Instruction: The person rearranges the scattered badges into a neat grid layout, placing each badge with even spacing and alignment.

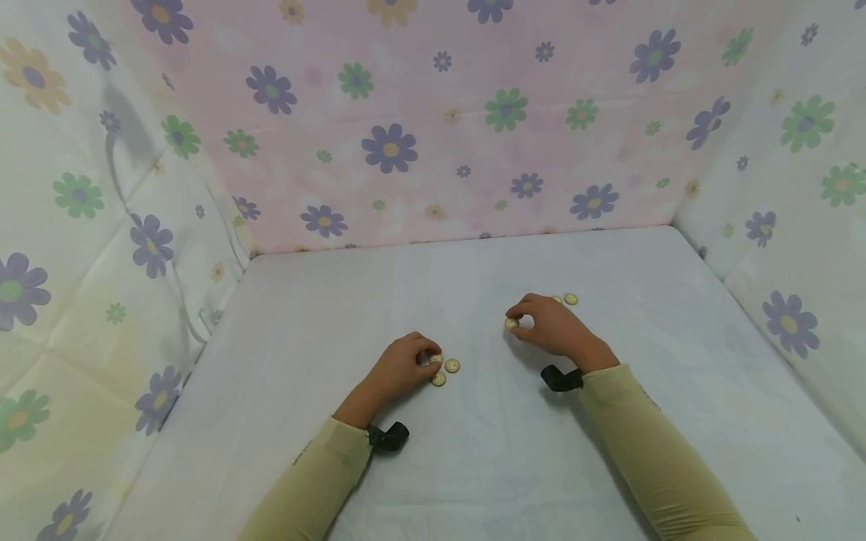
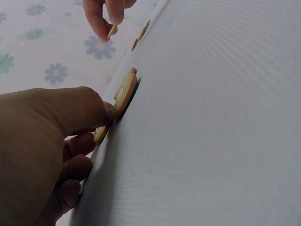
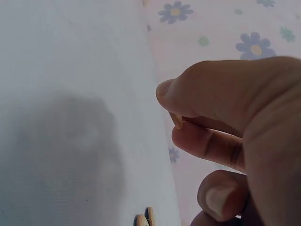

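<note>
My left hand (image 1: 404,367) is low at the table, its thumb and forefinger around a small round wooden disc (image 1: 436,359) with dark line markings. Two similar discs lie right beside those fingertips: one to the right (image 1: 452,366) and one nearer to me (image 1: 438,379). Farther back and to the right, my right hand (image 1: 551,324) pinches another wooden disc (image 1: 512,324) between thumb and fingertip. In the right wrist view, only the edge of this held disc (image 3: 177,120) shows, raised off the white surface. Behind the right hand are two more discs, one (image 1: 571,299) in full view and one partly hidden.
A white-covered table (image 1: 325,300) spreads under both arms. Flower-patterned cloth (image 1: 433,188) hangs at its back and on both sides. Each wrist carries a small black camera, one by the left sleeve (image 1: 389,437) and one by the right (image 1: 561,378).
</note>
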Tool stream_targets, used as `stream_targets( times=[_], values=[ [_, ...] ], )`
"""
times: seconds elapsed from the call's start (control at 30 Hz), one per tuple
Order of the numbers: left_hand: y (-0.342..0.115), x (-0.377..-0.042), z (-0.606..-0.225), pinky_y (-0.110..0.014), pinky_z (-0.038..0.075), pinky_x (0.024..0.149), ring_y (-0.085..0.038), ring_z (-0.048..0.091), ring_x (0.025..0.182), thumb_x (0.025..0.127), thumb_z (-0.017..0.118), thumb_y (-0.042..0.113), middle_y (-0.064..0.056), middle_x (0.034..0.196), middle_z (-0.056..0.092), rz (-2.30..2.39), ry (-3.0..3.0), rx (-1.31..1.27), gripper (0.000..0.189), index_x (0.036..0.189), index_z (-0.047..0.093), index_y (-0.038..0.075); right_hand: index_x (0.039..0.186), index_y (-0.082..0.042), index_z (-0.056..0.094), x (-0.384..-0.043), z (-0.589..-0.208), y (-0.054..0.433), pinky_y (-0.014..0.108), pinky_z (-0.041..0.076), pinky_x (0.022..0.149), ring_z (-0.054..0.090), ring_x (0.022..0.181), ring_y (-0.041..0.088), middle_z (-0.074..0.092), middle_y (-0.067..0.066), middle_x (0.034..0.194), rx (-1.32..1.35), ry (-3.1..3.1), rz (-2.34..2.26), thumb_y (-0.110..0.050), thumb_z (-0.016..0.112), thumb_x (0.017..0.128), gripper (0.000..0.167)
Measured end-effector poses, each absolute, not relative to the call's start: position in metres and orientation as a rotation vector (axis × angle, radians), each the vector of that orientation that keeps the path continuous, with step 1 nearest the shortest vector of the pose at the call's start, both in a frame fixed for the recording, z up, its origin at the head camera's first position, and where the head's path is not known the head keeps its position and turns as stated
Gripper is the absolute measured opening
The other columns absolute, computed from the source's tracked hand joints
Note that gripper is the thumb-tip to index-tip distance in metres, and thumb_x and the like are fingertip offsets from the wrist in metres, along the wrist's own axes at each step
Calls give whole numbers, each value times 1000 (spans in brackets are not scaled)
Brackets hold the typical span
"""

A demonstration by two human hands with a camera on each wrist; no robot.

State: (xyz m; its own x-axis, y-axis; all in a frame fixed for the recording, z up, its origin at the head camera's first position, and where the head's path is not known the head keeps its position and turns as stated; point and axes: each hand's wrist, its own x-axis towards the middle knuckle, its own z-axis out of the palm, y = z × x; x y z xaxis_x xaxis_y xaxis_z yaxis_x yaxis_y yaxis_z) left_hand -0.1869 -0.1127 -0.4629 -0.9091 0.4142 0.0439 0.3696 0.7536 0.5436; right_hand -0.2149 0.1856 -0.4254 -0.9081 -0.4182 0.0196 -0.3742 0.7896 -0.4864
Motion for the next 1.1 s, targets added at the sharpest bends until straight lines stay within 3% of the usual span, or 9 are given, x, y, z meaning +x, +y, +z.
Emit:
stream_targets(
  times=[0.43,0.9,1.1],
  values=[
    [-113,-188,-463,-26,42,67,-9,49,75,87,71,23,2,95,62,860,2865,644,18,103,72,13,119,-9,69,-220,-421,201,40,48,82,60,96,22,66,4,105,-569,2878,-831,-25,66,91,32],
    [-113,-187,-464,-27,42,68,-10,49,76,87,71,24,3,96,62,868,2858,633,18,103,72,14,118,-10,69,-224,-417,220,44,46,88,58,101,25,66,7,108,-471,2879,-883,-26,67,89,33],
    [-113,-187,-464,-26,42,68,-10,49,75,87,71,24,2,96,62,871,2860,632,18,102,72,14,115,-13,70,-225,-415,227,44,47,85,59,99,24,66,5,108,-430,2895,-881,-27,67,89,30]
  ],
)
